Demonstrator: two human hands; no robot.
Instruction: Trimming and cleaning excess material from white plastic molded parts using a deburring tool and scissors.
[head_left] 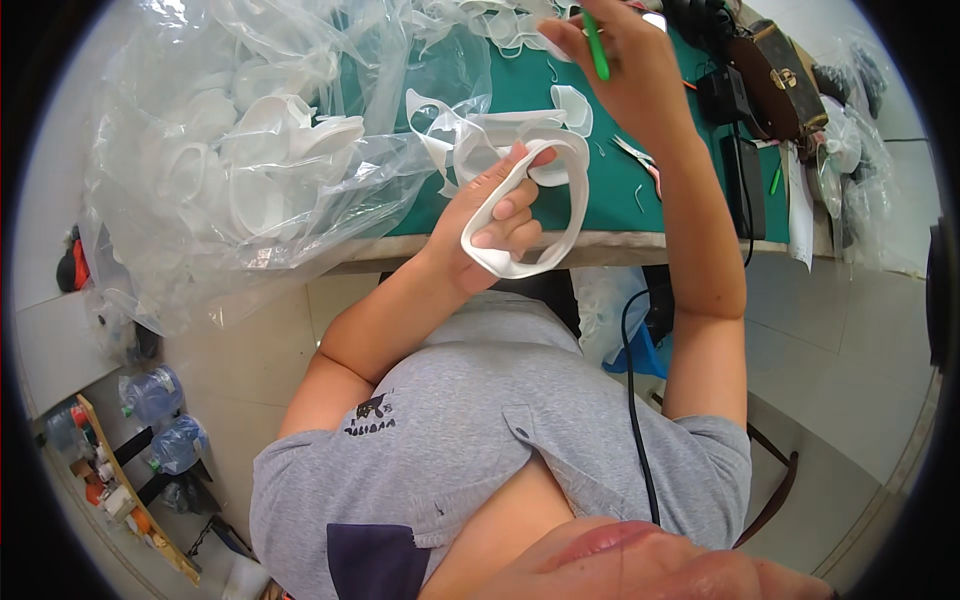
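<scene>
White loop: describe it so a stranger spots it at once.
Find the green tabletop, then the person's left hand at its near edge. It grips one side of the white loop. Unlike the white pieces lying beyond it, this one is held up in that hand.

Shows smooth and satiny on the white looped plastic frame (580,192); shines glossy and crinkled across the clear baggy plastic sack (385,185). Runs slick along the slim green plastic tool (597,54), matt over the grey short-sleeved cloth shirt (480,400). Glints, probably metallic, on the pink-handled silver snips (633,153).
</scene>
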